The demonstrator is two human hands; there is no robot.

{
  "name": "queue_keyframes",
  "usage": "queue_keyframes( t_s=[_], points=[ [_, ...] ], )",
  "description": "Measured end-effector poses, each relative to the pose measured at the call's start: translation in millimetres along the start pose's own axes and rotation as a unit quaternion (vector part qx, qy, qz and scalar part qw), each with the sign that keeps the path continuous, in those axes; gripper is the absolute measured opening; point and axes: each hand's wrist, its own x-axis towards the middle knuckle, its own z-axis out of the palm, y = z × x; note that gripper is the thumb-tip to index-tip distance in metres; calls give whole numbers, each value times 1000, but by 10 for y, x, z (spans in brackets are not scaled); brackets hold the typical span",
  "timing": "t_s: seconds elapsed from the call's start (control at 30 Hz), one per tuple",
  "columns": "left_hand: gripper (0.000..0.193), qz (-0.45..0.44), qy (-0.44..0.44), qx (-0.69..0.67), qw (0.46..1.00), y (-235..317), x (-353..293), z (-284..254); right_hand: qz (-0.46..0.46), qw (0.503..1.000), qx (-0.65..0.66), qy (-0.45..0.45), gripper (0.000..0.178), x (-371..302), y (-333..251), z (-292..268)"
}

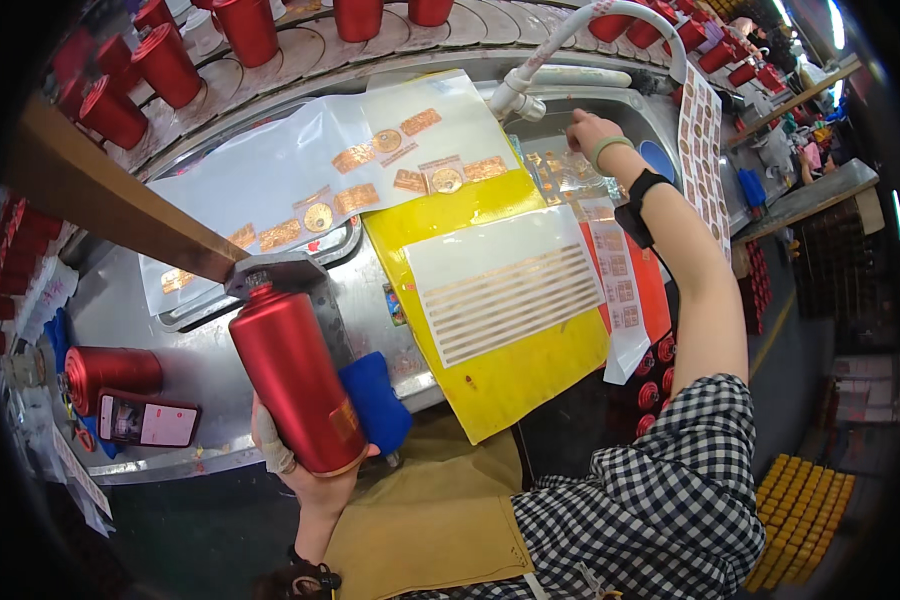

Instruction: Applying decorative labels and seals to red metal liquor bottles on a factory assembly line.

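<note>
Wrapped round the lower end of a red metallic bottle (295, 375), my left hand (315, 485) is closed on it. The bottle is tilted, its neck against a metal bracket (275, 272) at the end of a wooden bar (135, 195). A small gold decal shows near its base. My right hand (592, 135) reaches over the sink (620, 105), fingers curled together; anything between them is hidden. Gold-printed transfer pieces (568, 178) lie in the sink below it. Nearby, a striped decal sheet (505, 285) lies on a yellow board (540, 375).
A white faucet (518, 92) arches over the sink. Several red bottles (170, 65) stand along the conveyor at the back. At left, another red bottle (120, 372) lies beside a phone (148, 418). A blue cloth (375, 400) hangs by the bottle. Decal sheets (315, 150) cover the left counter.
</note>
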Motion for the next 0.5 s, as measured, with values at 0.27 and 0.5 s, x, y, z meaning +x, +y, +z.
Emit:
queue_keyframes(
  t_s=[0.27, 0.5],
  points=[
    [129, 2, -12, -38, 999, 74, 114, -4, -104, 845, 455, 261, 7, -1331, -973, -1520],
    [125, -93, -47, -179, 978, 166, 211, -186, -190, 757, 579, 235, 16, -2303, -2239, -2102]
  ],
)
